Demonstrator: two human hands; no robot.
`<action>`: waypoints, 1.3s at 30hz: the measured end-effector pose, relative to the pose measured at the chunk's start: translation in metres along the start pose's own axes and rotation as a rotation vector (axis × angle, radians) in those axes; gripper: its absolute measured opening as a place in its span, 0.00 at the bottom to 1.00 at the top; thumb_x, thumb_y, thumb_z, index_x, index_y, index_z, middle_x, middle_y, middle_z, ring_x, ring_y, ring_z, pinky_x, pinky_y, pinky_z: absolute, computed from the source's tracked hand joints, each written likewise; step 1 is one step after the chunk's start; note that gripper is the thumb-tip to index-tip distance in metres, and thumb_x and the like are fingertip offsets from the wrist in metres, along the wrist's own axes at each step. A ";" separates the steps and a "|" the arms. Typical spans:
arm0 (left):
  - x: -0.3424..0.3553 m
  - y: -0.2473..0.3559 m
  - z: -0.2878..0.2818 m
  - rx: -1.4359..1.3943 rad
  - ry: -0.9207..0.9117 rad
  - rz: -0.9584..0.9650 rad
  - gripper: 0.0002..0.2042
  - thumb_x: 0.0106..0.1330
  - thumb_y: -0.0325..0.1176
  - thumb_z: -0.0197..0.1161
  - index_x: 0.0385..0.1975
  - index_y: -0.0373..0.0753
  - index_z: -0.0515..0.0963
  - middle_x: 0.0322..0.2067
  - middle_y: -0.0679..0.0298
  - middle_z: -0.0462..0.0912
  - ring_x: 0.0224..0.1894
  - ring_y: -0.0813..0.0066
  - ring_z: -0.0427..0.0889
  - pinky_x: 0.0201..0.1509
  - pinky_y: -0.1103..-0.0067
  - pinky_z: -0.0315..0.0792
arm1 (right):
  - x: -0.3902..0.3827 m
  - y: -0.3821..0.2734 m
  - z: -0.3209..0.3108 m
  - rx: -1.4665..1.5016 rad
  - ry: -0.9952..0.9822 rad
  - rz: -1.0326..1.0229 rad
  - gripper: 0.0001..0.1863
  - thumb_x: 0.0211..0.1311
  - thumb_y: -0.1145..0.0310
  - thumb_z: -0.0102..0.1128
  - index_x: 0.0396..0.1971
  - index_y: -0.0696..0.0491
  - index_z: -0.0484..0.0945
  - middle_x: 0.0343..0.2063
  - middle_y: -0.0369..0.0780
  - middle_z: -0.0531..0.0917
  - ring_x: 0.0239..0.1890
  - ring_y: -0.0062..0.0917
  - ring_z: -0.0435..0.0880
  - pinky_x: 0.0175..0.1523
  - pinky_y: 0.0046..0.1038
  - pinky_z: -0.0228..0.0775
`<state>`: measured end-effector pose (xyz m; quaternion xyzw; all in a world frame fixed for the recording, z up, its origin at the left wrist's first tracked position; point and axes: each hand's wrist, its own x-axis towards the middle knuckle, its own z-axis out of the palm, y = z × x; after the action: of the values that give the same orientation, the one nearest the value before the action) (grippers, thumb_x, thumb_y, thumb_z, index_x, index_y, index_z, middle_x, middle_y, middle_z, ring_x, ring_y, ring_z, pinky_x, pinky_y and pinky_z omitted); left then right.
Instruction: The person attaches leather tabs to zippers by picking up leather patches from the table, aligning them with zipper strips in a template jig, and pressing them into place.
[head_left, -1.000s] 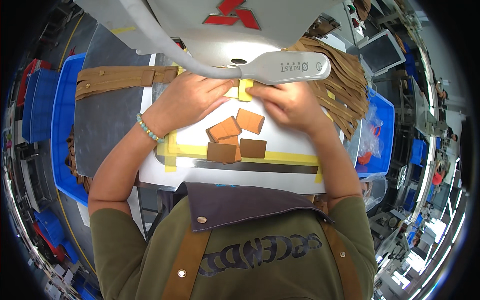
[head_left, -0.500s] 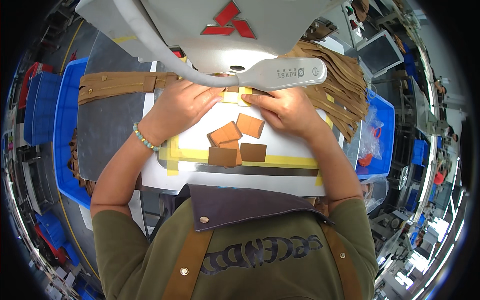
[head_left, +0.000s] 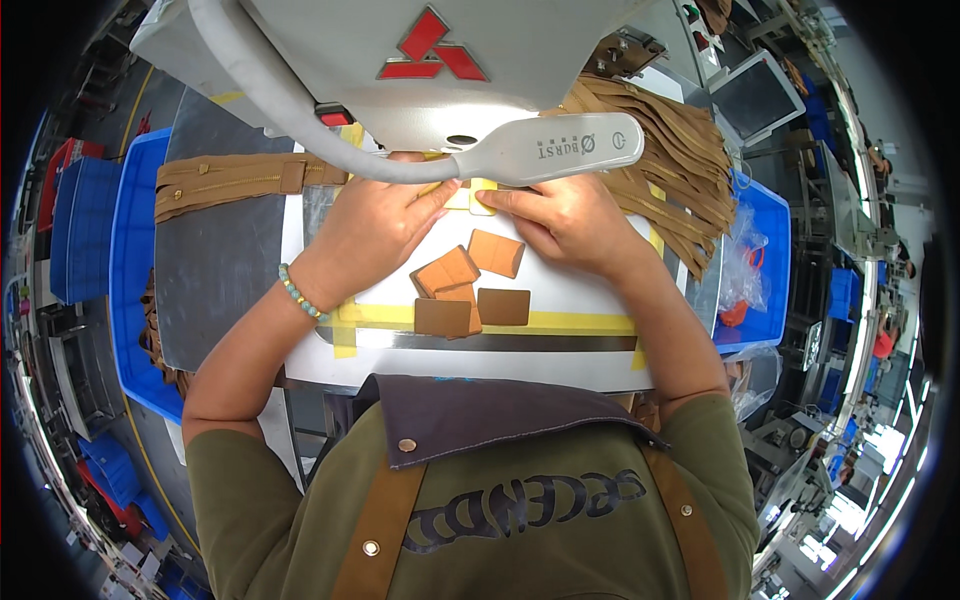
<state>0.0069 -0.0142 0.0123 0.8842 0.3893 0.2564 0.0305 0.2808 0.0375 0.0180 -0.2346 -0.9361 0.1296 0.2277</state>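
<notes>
My left hand [head_left: 370, 220], a beaded bracelet at its wrist, is closed under the sewing machine head [head_left: 500, 60], its thumb and index finger together. Whatever it grips is hidden. A brown zipper strip [head_left: 235, 182] runs from the left to behind this hand. The index finger of my right hand [head_left: 580, 220] reaches out onto a small yellow-edged piece [head_left: 483, 197]; its thumb is apart and nothing shows between them. A pale lamp head [head_left: 550, 148] covers some fingertips. Nearer me, several brown rectangular patches [head_left: 447, 270] lie loose, some overlapping, on the white work plate [head_left: 390, 290].
Many brown zipper strips [head_left: 660, 150] are heaped at the right. Blue bins stand on both sides, the left bin [head_left: 135, 300] with brown strips in it, the right bin [head_left: 765, 280] with clear plastic. Yellow tape [head_left: 570, 322] edges the plate. A dark screen [head_left: 758, 98] stands far right.
The machine and lamp appear shifted slightly left and up in the picture. My left hand sits a little lower and its wrist is turned somewhat; the right finger stays on the yellow-edged piece.
</notes>
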 end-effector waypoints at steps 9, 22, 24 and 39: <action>0.005 0.004 0.003 0.011 0.015 0.004 0.16 0.63 0.28 0.71 0.51 0.31 0.86 0.48 0.58 0.87 0.54 0.60 0.82 0.58 0.66 0.78 | 0.004 -0.005 0.006 -0.014 0.036 -0.004 0.20 0.53 0.76 0.68 0.49 0.51 0.89 0.50 0.38 0.86 0.54 0.38 0.82 0.60 0.41 0.72; 0.001 -0.007 -0.001 0.081 -0.004 0.101 0.15 0.65 0.26 0.70 0.51 0.32 0.86 0.51 0.58 0.88 0.55 0.60 0.84 0.61 0.65 0.78 | 0.011 -0.014 0.014 -0.096 -0.013 0.048 0.24 0.49 0.76 0.65 0.51 0.52 0.86 0.51 0.36 0.85 0.58 0.35 0.80 0.63 0.40 0.70; 0.003 -0.006 -0.005 0.122 -0.020 0.112 0.18 0.63 0.26 0.68 0.54 0.35 0.86 0.51 0.61 0.89 0.49 0.65 0.88 0.49 0.71 0.85 | 0.010 -0.014 0.015 -0.123 0.029 0.016 0.24 0.49 0.77 0.65 0.51 0.53 0.86 0.50 0.36 0.85 0.58 0.35 0.80 0.64 0.39 0.70; 0.001 0.001 -0.005 0.147 -0.042 0.116 0.14 0.65 0.26 0.64 0.51 0.35 0.85 0.53 0.61 0.87 0.62 0.62 0.83 0.72 0.64 0.74 | 0.007 -0.018 0.001 -0.042 -0.004 0.106 0.19 0.53 0.79 0.65 0.47 0.54 0.87 0.46 0.41 0.86 0.53 0.40 0.84 0.60 0.42 0.75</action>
<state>0.0052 -0.0149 0.0171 0.9102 0.3546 0.2098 -0.0414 0.2676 0.0254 0.0260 -0.2884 -0.9253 0.1223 0.2139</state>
